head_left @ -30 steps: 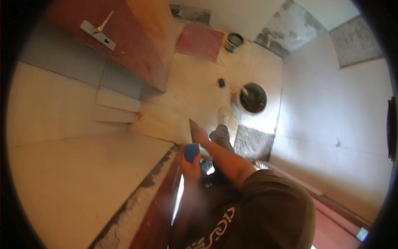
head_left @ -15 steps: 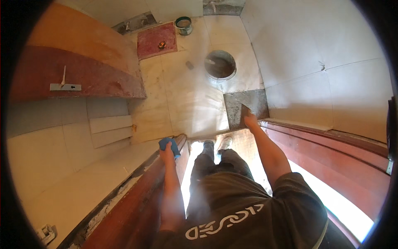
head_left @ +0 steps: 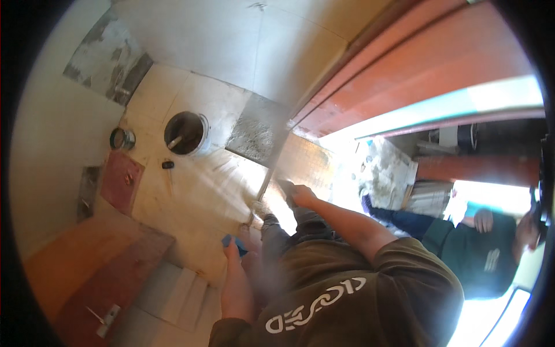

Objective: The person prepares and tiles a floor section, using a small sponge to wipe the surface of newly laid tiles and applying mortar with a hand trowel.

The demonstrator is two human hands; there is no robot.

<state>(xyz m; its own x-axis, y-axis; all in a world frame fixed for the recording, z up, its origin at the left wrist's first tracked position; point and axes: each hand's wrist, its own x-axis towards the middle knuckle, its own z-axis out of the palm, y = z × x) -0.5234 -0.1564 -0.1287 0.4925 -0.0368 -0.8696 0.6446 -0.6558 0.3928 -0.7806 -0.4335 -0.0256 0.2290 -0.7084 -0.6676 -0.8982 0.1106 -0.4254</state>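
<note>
My right hand (head_left: 303, 196) is closed around a trowel (head_left: 285, 186) with a dark, flat blade, held in front of my legs near the doorway. My left hand (head_left: 232, 251) grips a blue sponge or cloth (head_left: 225, 239); which of the two, I cannot tell. Beyond my feet, a square of rough grey mortar (head_left: 254, 128) lies among the pale floor tiles. A large bucket (head_left: 205, 134) stands past it with a stick-like tool leaning inside.
A small green-rimmed pail (head_left: 129, 139) and a dark-headed mallet (head_left: 167, 165) are on the floor, near a reddish square (head_left: 119, 188). An orange-brown door (head_left: 95, 263) stands at lower left, a red door frame (head_left: 404, 63) at upper right. Another person (head_left: 471, 254) is at far right.
My view has swung right, bringing the other person and the space beyond the doorway into sight. My right hand has drawn the trowel away from the mortar square toward my body.
</note>
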